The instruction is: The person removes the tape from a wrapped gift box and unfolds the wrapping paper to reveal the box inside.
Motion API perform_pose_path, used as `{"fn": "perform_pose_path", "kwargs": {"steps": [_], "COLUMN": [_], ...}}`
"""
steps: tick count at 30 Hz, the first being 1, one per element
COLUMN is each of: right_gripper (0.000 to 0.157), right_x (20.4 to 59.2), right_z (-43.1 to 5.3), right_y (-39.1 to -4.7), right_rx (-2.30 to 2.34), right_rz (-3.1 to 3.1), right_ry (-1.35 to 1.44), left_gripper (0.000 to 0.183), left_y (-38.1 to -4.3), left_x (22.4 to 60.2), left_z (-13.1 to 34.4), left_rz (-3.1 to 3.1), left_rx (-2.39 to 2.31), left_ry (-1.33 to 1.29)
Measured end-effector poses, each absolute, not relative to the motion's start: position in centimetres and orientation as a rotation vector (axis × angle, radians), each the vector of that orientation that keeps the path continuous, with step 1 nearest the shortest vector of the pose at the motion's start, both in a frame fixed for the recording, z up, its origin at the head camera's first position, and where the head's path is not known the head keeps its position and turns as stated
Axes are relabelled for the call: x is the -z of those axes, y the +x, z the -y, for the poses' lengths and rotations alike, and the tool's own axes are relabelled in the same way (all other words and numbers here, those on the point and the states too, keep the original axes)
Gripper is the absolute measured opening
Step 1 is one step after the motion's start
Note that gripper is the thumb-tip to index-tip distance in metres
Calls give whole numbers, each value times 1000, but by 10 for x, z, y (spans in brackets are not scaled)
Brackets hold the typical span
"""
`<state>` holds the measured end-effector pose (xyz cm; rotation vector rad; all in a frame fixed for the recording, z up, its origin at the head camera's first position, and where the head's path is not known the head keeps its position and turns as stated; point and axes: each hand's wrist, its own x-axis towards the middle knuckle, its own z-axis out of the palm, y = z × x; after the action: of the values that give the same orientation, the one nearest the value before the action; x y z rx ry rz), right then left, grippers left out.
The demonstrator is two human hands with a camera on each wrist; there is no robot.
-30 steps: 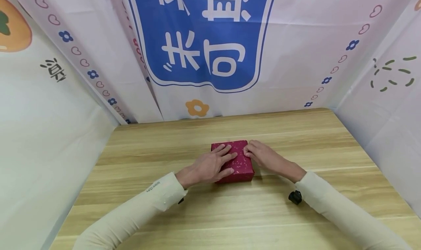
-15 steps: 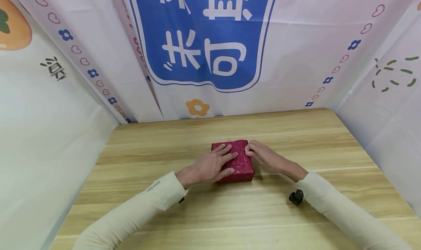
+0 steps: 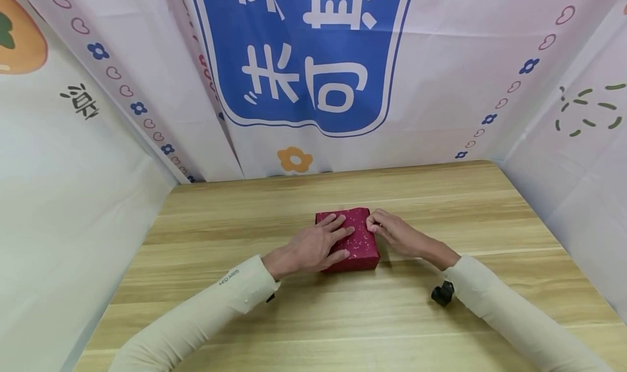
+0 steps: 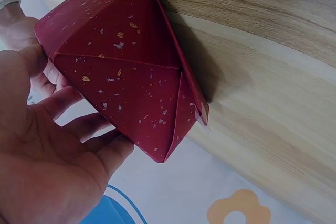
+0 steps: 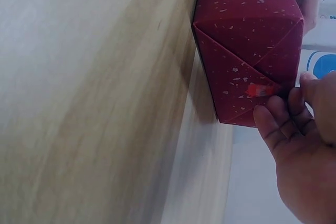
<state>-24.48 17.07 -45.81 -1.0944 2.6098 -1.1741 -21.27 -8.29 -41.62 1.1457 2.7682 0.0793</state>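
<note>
A box wrapped in dark red paper with gold and silver flecks (image 3: pixel 360 244) lies on the wooden table. My left hand (image 3: pixel 313 245) rests on its top, fingers spread and straight. Against the right end is my right hand (image 3: pixel 392 231), its fingers curled and its thumb at the top edge, pinching the wrapping paper (image 5: pixel 247 51). Folded flaps cross that end in the right wrist view, and a small orange-red piece (image 5: pixel 260 89) sits beside the fingertips. The opposite end, with creased folds (image 4: pixel 118 72) and a clear strip like tape (image 4: pixel 202 116), shows in the left wrist view.
The wood-grain table (image 3: pixel 235 214) reaches back to a white printed cloth (image 3: pixel 431 100) with a blue sign. More printed cloth hangs at both sides. A black wrist camera (image 3: pixel 442 293) is under the right sleeve.
The curled fingers of my right hand have shifted very slightly to the right at the box's edge. My left hand and the box stay nearly still.
</note>
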Motion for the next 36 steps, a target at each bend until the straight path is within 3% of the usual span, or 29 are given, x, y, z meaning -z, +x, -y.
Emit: {"fn": "perform_pose_path", "kwargs": {"steps": [36], "right_gripper": [13], "right_x": [459], "right_z": [-177], "right_y": [-244], "right_rx": [1345], "right_rz": [-2433], "right_ry": [-990], "left_gripper": [60], "left_y": [-211], "left_x": [413], "left_z": [82], "left_rz": [-2773], "left_rx": [-67], "left_ry": [1120]}}
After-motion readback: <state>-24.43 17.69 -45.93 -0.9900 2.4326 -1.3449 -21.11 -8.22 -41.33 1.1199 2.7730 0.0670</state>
